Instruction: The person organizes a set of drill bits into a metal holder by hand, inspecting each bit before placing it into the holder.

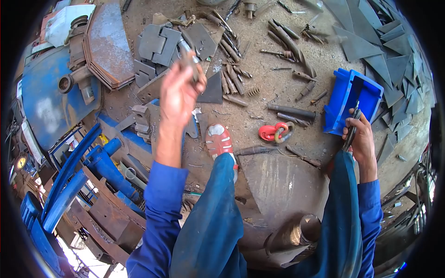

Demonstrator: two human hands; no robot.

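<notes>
My left hand (178, 95), blurred by motion, is raised over the scrap at the left. Its fingers close round a shiny metal rod-like piece (186, 50), whose exact kind is too smeared to tell. On the other side, my right hand (364, 139) grips dark drill bits (351, 133), with a thin tip pointing up. It is at the near side of a blue plastic bin (330, 109), which has dark shadow inside. Between my hands, short drill bits (234, 79), a thick dark rod (291, 110) and a red lifting hook (268, 133) with a metal ring lie on the ground.
Flat steel offcuts (394, 60) pile up at the right. Hinged plates (160, 44) and rusty stacked plates (109, 41) stand at the upper left, above blue metal parts (109, 169). A large curved drill bit (294, 48) lies farther off. A metal pipe (309, 228) is between my legs.
</notes>
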